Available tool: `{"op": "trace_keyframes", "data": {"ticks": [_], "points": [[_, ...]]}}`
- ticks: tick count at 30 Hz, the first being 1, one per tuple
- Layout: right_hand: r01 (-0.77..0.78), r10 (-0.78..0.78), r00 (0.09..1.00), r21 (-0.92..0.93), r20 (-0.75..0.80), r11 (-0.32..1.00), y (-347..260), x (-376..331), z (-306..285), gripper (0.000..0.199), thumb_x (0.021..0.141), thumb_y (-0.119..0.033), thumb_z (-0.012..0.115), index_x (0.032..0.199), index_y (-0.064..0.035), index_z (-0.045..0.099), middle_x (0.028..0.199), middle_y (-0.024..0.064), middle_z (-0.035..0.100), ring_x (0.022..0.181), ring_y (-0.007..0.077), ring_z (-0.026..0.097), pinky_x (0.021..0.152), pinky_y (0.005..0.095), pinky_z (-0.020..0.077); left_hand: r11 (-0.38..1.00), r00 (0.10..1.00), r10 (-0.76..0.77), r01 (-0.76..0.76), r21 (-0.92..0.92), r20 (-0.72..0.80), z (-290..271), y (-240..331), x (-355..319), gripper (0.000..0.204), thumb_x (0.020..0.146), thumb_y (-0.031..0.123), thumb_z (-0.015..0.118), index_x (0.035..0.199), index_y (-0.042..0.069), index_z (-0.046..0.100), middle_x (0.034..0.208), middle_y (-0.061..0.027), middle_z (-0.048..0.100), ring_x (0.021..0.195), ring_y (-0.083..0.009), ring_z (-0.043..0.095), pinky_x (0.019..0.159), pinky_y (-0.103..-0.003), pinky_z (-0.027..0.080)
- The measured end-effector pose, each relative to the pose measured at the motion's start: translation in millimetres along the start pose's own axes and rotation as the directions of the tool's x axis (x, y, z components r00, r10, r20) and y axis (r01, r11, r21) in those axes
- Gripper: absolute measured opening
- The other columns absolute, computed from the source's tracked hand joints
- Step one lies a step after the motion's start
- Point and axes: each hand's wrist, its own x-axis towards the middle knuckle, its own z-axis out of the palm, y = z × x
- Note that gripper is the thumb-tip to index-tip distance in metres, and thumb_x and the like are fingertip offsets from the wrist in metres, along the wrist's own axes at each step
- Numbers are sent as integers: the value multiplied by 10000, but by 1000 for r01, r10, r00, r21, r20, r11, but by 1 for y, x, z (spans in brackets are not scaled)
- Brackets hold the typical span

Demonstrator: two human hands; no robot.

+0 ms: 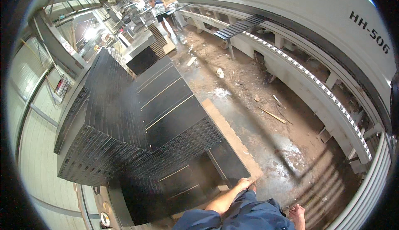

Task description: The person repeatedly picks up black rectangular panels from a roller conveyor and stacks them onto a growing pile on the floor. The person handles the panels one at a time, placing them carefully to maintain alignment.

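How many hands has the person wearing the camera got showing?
2: the left hand is at the near corner of a black panel, and the right hand is out to the right above the floor.

Stacked panels (166, 97) stand left of the machine (299, 9), floor (241, 86) between.

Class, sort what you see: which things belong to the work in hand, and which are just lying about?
Likely part of the work:
- low black panel, its corner at the left hand
- stacked black panels
- brown board beneath them

Apparently just lying on the floor:
- thin wooden stick
- white lump
- pale flat scrap
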Motion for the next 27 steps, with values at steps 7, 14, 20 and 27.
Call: {"op": "trace_keyframes", "data": {"ticks": [7,14,20,27], "points": [[-60,60,991,-3,123,998,-27,25,-12,270,977,-328,546,958,-59,541,725,86,616,587,270,627,512,395,523,999,981,-34,25,-46,-192,-5,-30,-20,261,920,275,609,1024,43,667,725,0,590,552,-83,516,422,-232,356],[-21,46,996,-280,82,960,-67,72,-52,258,985,-324,525,942,-70,538,686,65,575,569,236,597,441,373,476,883,988,-59,-16,-469,-144,16,-69,-48,180,944,234,579,894,73,644,690,23,554,519,-72,467,414,-228,321],[-27,58,974,-140,221,990,-106,75,-32,263,978,-289,523,829,-74,498,614,57,503,504,203,524,392,303,383,831,985,30,-119,-544,-171,51,-110,-49,348,915,311,648,1128,36,648,1019,-119,681,911,-184,649,767,-321,524],[-98,176,924,-235,341,967,-116,107,-4,245,980,-258,520,867,-43,547,673,144,613,511,257,589,373,342,411,823,985,-46,-55,-565,-164,53,-100,-55,511,882,366,683,1265,42,583,1113,-137,665,948,-221,651,837,-365,532]]}}
